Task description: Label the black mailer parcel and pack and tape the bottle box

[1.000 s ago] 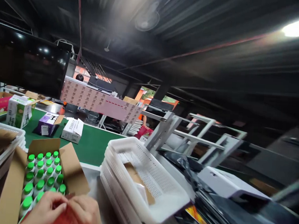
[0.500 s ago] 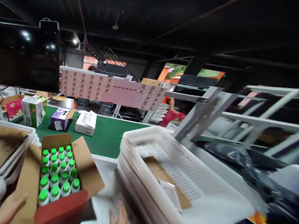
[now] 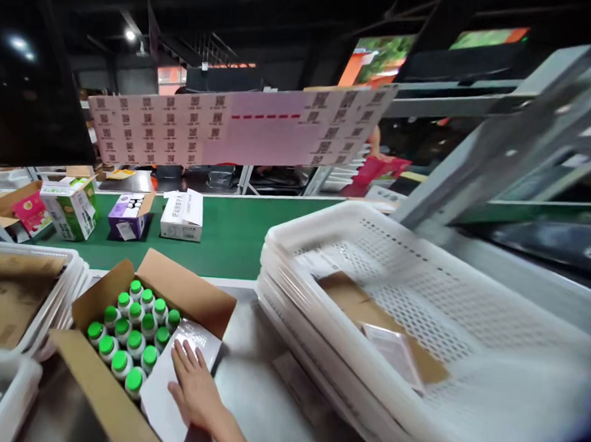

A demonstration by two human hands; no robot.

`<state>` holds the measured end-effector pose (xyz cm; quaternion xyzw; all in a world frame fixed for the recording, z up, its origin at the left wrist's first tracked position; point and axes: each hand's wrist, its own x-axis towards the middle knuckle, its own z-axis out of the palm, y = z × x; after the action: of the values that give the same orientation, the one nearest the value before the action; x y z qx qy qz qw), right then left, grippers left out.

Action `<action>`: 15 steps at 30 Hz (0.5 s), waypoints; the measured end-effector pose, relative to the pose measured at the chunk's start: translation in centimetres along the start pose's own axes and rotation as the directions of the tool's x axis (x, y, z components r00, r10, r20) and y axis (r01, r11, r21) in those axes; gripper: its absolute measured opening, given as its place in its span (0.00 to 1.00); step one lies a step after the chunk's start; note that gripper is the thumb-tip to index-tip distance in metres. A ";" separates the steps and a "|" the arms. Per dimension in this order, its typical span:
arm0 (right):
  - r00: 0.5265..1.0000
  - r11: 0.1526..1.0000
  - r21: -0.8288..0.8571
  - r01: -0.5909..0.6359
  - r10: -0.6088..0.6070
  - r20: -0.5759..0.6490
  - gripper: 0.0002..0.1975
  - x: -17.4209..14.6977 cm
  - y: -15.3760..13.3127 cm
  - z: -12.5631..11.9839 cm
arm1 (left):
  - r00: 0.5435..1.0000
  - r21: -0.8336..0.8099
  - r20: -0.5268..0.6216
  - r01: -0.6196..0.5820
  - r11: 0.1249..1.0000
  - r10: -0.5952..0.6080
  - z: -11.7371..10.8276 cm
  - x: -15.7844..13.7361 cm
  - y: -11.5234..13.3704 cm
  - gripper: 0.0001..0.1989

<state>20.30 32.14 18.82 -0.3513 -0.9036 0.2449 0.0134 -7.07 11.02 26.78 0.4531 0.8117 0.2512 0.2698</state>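
My right hand [image 3: 195, 381] lies palm down, fingers outstretched, on a white panel [image 3: 164, 400] at the right side of a cardboard box [image 3: 109, 396]. Faint print shows at the panel's far end; whether it is a flap or a separate piece I cannot tell. Inside the box stand several white bottles [image 3: 135, 344] with green caps, in close rows. The box sits at an angle on the metal table [image 3: 246, 371], its brown flaps folded outward. My left hand is out of the picture.
Stacked white plastic baskets [image 3: 293, 261] stand at right, holding cardboard. More baskets [image 3: 67, 260] stand at left. On the green belt [image 3: 234, 237] are a purple box [image 3: 130, 217], a white box [image 3: 181, 217] and a green-white box [image 3: 70, 210]. A sheet of codes [image 3: 260, 139] hangs behind.
The box has turned and shifted right. My right hand has moved from the tabletop onto the white panel. My left hand, earlier at the box's left flap, has left the view.
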 end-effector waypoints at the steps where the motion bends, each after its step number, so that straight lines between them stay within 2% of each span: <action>1: 1.000 1.000 0.013 0.010 -0.010 -0.003 0.40 -0.3 0.1 0.0 | 0.998 -0.006 0.020 -0.062 0.998 0.062 -1.8 0.9 -0.4 0.49; 4: 0.999 0.999 0.042 0.031 -0.030 -0.030 0.40 -0.9 0.3 0.7 | 0.981 0.032 -0.046 -0.186 0.982 0.188 -7.3 6.4 -0.2 0.51; 5: 0.999 0.999 0.041 0.029 -0.027 -0.044 0.41 -1.0 0.4 1.0 | 0.963 0.144 -0.168 -0.188 0.972 0.211 -8.8 8.7 0.3 0.51; 6: 0.998 0.999 0.037 0.026 -0.024 -0.057 0.41 -1.0 0.5 1.2 | 0.947 0.262 -0.227 -0.165 0.951 0.227 -9.8 11.0 1.0 0.53; 7: 0.998 0.999 0.033 0.022 -0.020 -0.067 0.42 -1.0 0.7 1.4 | 0.957 0.316 -0.176 -0.165 0.934 0.228 -10.2 13.1 1.8 0.52; 8: 0.997 0.999 0.031 0.017 -0.015 -0.069 0.42 -1.0 0.8 1.4 | 0.969 0.308 -0.063 -0.209 0.928 0.239 -10.0 14.7 2.7 0.49; 9: 0.998 0.999 0.033 0.012 -0.010 -0.067 0.42 -0.9 0.9 1.4 | 0.961 0.277 0.086 -0.277 0.920 0.264 -9.2 15.7 3.7 0.47; 10: 0.998 0.999 0.039 0.007 -0.005 -0.066 0.42 -0.9 0.9 1.4 | 0.931 0.248 0.236 -0.333 0.910 0.277 -7.7 16.3 4.5 0.47; 11: 0.998 0.999 0.046 0.004 -0.001 -0.067 0.42 -0.9 0.9 1.4 | 0.888 0.226 0.361 -0.381 0.897 0.286 -5.7 16.3 5.3 0.47; 12: 0.998 0.999 0.052 -0.002 0.005 -0.066 0.42 -0.9 0.8 1.5 | 0.864 0.270 0.443 -0.385 0.882 0.242 -3.3 16.1 5.8 0.51; 14: 0.998 0.998 0.056 -0.017 0.021 -0.062 0.43 -0.9 0.7 2.0 | 0.876 0.410 0.476 -0.306 0.859 0.085 1.6 14.9 6.6 0.60; 15: 0.998 0.998 0.063 -0.022 0.026 -0.061 0.43 -0.9 0.8 2.3 | 0.895 0.477 0.447 -0.234 0.847 -0.004 3.9 14.2 6.8 0.67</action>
<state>21.06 31.08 16.61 -0.3687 -0.8904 0.2624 0.0492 -6.68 27.24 25.39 0.6019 0.7392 -0.0674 0.2944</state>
